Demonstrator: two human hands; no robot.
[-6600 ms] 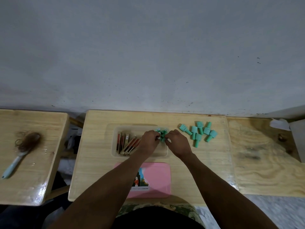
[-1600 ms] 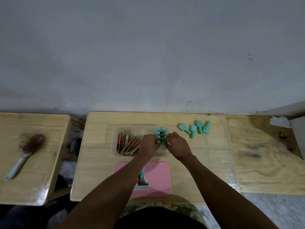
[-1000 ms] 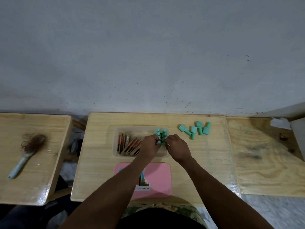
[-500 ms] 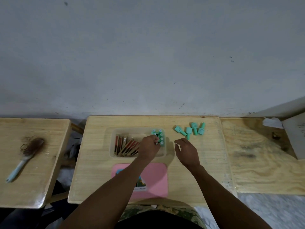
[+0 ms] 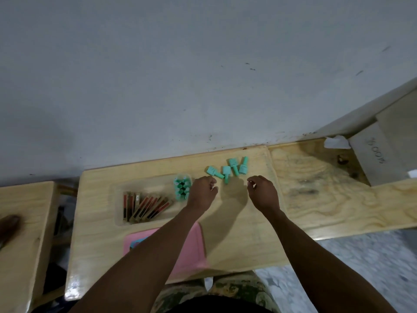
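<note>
1. Four small mint-green plastic bottles lie loose on the pale wooden table, just beyond my hands.
2. Left hand: fingers loosely curled, empty, beside the clear plastic tray.
3. Right hand: same deal, holding nothing.

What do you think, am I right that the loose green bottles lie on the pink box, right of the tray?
No. The loose green bottles lie on the bare wooden table, not on the pink box, as the head view shows. They are right of the tray.
</note>
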